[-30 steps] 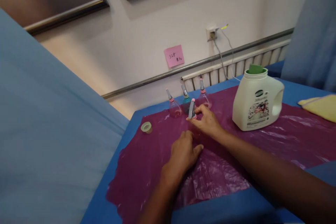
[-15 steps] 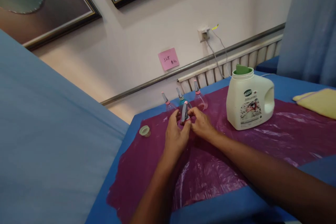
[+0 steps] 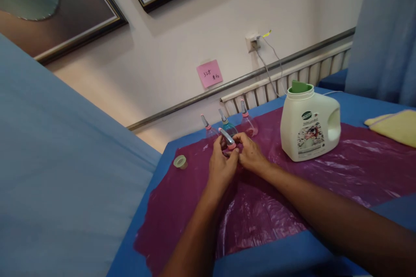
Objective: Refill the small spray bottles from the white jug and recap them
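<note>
Left of the white detergent jug [image 3: 308, 123], the left hand [image 3: 221, 162] and the right hand [image 3: 251, 154], the latter nearer that jug, pinch around the base of a grey-and-pink spray head [image 3: 228, 138] between them, its long axis leaning away from the jug, a teal spray bottle [image 3: 230, 127] beyond.

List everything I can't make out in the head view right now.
All in the head view:
Held spray bottle: body mostly hidden by the left hand and right hand.
Teal spray bottle: lower part behind the held bottle and fingers.
Cream plastic jug: label's fine print too small.
Yellow cloth: cut off by the right edge.
</note>
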A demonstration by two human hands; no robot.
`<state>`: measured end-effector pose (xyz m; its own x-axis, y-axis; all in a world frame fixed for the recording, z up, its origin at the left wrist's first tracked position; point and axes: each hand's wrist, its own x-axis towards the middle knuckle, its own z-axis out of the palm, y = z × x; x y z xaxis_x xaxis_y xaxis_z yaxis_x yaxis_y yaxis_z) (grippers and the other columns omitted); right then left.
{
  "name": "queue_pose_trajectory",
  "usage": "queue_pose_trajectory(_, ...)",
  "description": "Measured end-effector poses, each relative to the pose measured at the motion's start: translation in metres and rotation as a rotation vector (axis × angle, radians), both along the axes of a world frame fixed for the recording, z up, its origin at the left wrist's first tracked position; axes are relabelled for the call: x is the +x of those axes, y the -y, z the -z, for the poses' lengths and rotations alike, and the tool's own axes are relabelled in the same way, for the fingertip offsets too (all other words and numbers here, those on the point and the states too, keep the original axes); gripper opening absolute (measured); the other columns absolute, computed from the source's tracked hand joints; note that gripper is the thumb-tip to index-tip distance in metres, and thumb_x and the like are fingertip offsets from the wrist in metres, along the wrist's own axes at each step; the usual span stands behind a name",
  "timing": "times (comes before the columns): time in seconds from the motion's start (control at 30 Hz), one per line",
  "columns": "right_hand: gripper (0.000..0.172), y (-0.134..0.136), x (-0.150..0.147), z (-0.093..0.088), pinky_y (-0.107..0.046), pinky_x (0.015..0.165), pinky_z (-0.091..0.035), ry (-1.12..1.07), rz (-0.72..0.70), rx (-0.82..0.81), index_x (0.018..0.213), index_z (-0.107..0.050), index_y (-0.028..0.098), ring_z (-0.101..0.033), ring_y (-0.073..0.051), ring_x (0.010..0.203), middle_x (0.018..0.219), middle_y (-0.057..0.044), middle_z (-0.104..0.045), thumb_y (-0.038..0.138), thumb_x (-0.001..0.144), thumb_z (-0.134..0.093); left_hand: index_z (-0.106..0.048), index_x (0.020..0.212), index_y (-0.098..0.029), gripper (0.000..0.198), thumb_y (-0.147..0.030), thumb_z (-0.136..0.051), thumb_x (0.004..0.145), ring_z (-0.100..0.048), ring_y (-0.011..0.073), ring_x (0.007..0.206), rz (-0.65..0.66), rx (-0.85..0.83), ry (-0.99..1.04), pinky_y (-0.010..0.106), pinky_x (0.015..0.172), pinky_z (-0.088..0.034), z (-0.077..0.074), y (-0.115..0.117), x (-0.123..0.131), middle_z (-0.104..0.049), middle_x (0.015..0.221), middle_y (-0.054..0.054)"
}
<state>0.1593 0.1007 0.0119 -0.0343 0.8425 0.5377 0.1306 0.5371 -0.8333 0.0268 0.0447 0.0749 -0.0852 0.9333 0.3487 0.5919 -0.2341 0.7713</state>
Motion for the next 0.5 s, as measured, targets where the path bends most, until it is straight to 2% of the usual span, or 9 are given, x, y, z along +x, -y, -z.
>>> queue_pose_trajectory(0.17,0.042,0.002,-0.002,-0.001,-0.046,0.097,-0.057,-0.028,-0.012,0.003,0.122,-0.063,0.027,-0.077,-0.031,0.11,0.119,-0.009,-0.081,0.038,0.088,-0.085,-0.051,0.164,-0.024,0.071,-0.025,-0.077,0.098,-0.072,0.033,0.14,-0.006,-0.004,0.005,0.053,0.121,-0.055,0.0,0.003,0.0,-0.072,0.157,0.015)
queue_pose_trajectory(0.33,0.032,0.004,0.001,-0.009,-0.044,0.094,-0.056,-0.039,0.004,0.012,0.111,-0.068,0.027,-0.075,-0.029,0.105,0.111,-0.008,-0.081,0.046,0.091,-0.084,-0.059,0.158,-0.025,0.062,-0.034,-0.078,0.1,-0.071,0.0339,0.14,-0.021,0.005,0.008,0.055,0.122,-0.053,0.0,0.015,0.002,-0.072,0.155,0.014)
queue_pose_trajectory(0.43,0.027,-0.001,0.004,-0.014,-0.042,0.092,-0.057,-0.056,0.014,-0.016,0.103,-0.071,0.026,-0.074,-0.027,0.1,0.104,-0.006,-0.081,0.046,0.089,-0.084,-0.058,0.159,-0.026,0.062,-0.041,-0.077,0.102,-0.07,0.0344,0.142,-0.002,0.0,0.06,0.056,0.122,-0.053,0.008,0.022,-0.001,-0.067,0.161,0.015)
queue_pose_trajectory(0.5,0.029,-0.005,0.005,-0.018,-0.041,0.091,-0.058,-0.087,-0.025,-0.071,0.107,-0.074,0.025,-0.074,-0.025,0.098,0.104,-0.005,-0.082,0.042,0.086,-0.085,-0.057,0.16,-0.026,0.061,-0.04,-0.076,0.103,-0.068,0.0335,0.143,0.025,0.004,0.083,0.056,0.124,-0.052,0.015,0.023,-0.005,-0.066,0.162,0.015)
